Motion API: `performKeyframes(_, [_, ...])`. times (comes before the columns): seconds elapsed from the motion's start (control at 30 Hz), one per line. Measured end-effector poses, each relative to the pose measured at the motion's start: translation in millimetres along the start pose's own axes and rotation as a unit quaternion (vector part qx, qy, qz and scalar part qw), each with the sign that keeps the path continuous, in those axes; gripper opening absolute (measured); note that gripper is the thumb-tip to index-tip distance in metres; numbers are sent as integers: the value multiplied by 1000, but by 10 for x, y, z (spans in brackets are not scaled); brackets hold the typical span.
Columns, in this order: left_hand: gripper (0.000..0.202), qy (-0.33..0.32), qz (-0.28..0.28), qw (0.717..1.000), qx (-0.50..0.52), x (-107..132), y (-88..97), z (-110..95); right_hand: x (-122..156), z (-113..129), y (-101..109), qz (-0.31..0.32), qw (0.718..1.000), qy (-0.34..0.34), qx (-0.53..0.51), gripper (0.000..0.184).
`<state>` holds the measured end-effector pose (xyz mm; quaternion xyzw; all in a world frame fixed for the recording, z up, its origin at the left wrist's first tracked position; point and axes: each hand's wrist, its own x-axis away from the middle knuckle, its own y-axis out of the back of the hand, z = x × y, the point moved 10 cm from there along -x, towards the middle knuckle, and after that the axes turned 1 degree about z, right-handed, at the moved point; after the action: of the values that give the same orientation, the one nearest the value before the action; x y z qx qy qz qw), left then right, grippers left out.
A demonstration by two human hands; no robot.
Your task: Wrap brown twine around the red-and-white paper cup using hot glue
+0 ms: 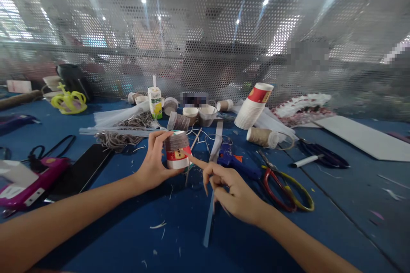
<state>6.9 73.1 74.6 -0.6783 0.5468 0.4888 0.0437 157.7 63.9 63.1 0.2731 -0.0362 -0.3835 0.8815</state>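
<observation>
My left hand (pixel 155 158) is closed round a paper cup (pixel 178 163), white with a red printed band, standing close above or on the blue table. Grey-brown cord (pixel 177 140) is wound round the cup's upper part. My right hand (pixel 229 183) reaches in from the right. Its index finger is stretched out, with the tip at the cup's red band; the other fingers are loosely bent and apart, with nothing visible in them. Just right of that hand lies a blue glue gun (pixel 238 164). A clear flat strip (pixel 209 217) runs beneath the hand.
Scissors (pixel 285 185) and a marker (pixel 307 161) lie at right. Behind are a leaning paper cup stack (pixel 253 108), a drink carton (pixel 155 102), cord-wrapped cups (pixel 178 121) and loose cord (pixel 120 138). At left are a black slab (pixel 80 172) and magenta device (pixel 35 181). A perforated metal panel (pixel 205 21) stands behind.
</observation>
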Motion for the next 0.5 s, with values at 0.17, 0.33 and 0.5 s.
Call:
performKeyframes(0.17, [81,0,-4,1000,9,-6,13,-6,-7,-54,98,-36,998,-22,-40,19])
performKeyframes(0.33, [81,-6,-4,1000,27,-6,11,-14,-44,-192,181,-70,982,-63,-161,16])
performKeyframes(0.5, [83,-4,9,997,74,8,-20,30,-71,-268,313,-122,957,-68,-253,13])
